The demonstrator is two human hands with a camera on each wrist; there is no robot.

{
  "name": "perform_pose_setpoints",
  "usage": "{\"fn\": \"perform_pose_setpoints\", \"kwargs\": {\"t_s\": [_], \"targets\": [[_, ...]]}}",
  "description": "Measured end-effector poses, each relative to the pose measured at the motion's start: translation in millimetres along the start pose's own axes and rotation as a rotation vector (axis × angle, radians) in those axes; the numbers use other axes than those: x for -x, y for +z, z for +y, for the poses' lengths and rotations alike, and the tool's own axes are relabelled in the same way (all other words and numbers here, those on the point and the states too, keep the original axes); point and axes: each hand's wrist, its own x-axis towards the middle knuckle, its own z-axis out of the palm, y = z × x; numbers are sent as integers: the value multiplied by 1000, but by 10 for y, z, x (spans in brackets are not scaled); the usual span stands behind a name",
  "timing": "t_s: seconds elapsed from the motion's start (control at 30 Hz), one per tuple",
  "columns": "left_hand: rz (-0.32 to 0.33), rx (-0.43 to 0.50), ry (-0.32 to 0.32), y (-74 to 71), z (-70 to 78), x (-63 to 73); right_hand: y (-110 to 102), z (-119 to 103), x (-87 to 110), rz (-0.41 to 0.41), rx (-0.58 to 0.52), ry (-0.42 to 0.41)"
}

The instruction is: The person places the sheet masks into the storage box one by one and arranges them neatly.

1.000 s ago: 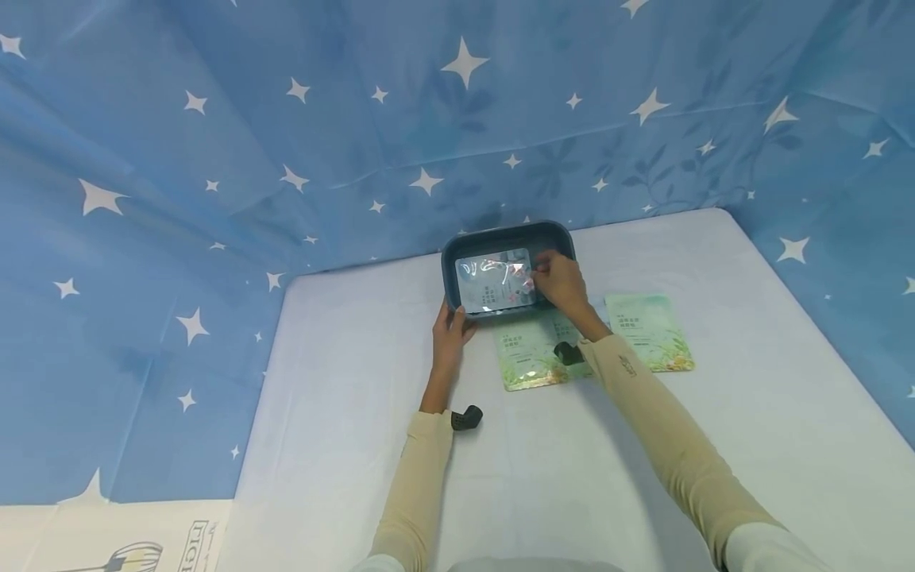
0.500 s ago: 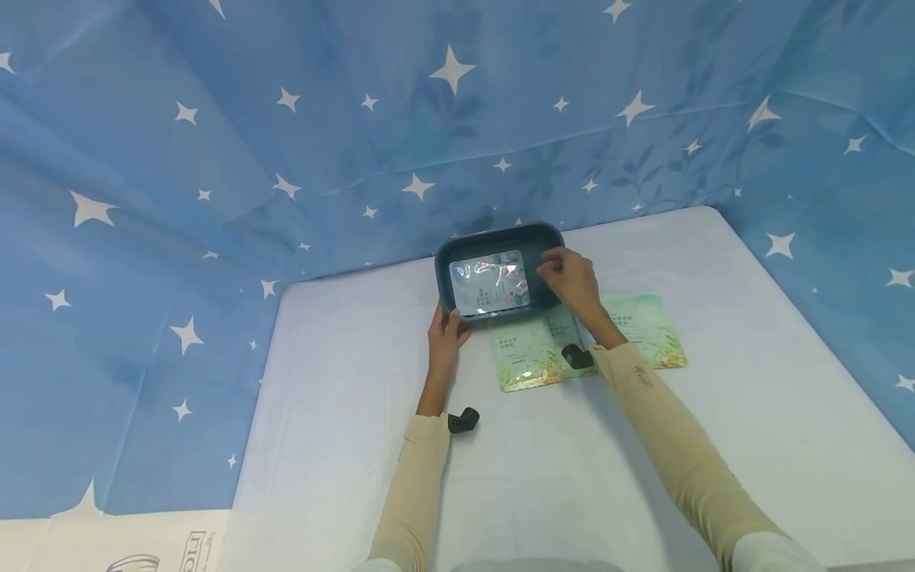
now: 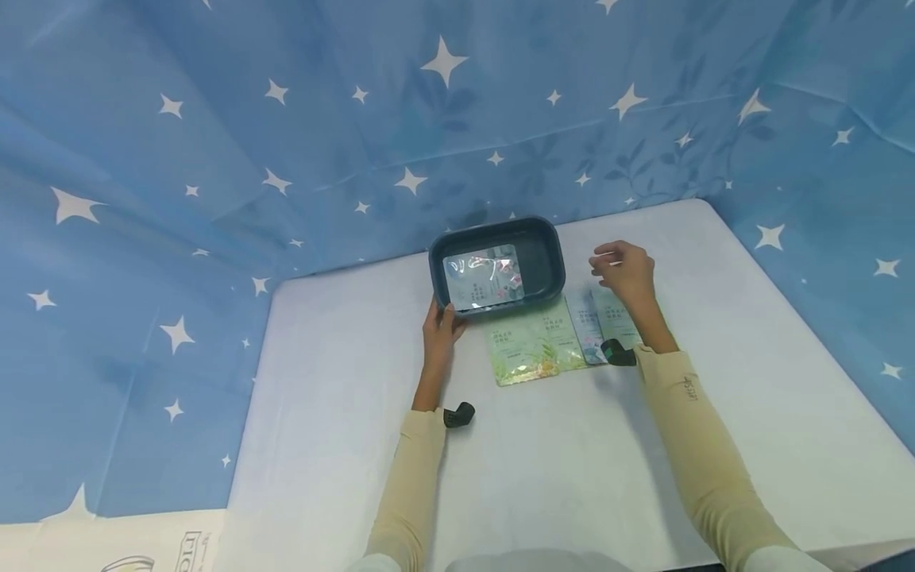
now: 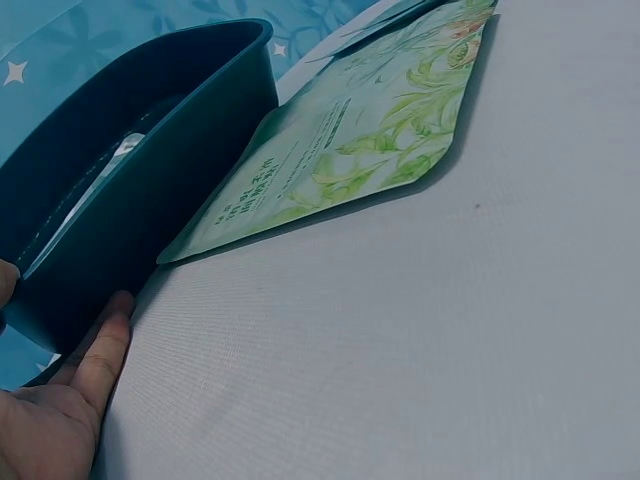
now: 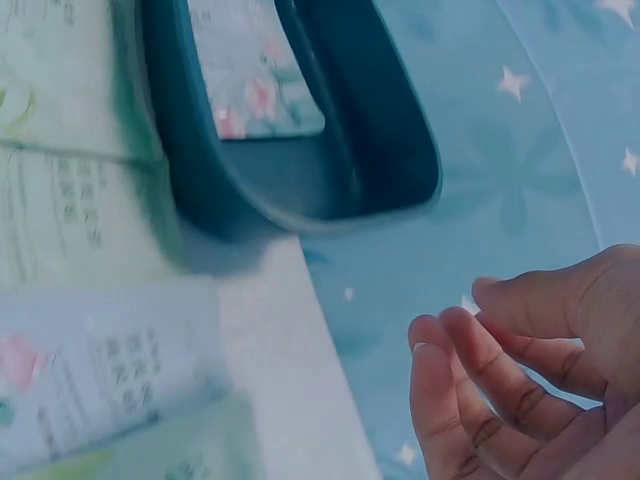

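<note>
My left hand (image 3: 439, 332) holds the near left corner of a dark blue plastic bin (image 3: 538, 260), thumb at the rim and fingers low against the outer wall (image 4: 195, 150). Inside, at the left, lies a shiny pale blue sachet (image 3: 482, 278) with pink flowers. My right hand (image 3: 629, 274) is in the air to the right of the bin, fingers loosely bent and nothing between them. In front of the bin is a row of flat sachets: two green ones (image 3: 525, 345), a pale blue one (image 3: 586, 326) and another green one (image 3: 616, 314), partly hidden by the right wrist.
A white cloth (image 3: 343, 397) covers the table. Behind it and at both sides hangs a blue curtain (image 3: 343, 143) with white stars; the bin stands close to the back edge. A black wrist camera (image 3: 459, 415) sits on the left sleeve, another (image 3: 618, 352) on the right.
My right hand has let go of the sachet in the bin and moved out to the right, over the row's right end. The left hand stays at the bin's corner.
</note>
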Motion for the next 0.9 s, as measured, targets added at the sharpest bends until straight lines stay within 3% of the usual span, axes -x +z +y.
{"fn": "perform_pose_setpoints", "kwargs": {"t_s": [0.27,0.5,0.67,0.9], "targets": [[34,-18,44,-21,-153,-91,-133,190,83,17,8,60],[53,-26,21,-35,-237,-91,-192,409,222,-14,83,121],[45,-27,0,-33,-191,-57,-241,573,278,-39,105,156],[13,-3,8,-14,-46,-31,-323,599,290,-31,126,179]]}}
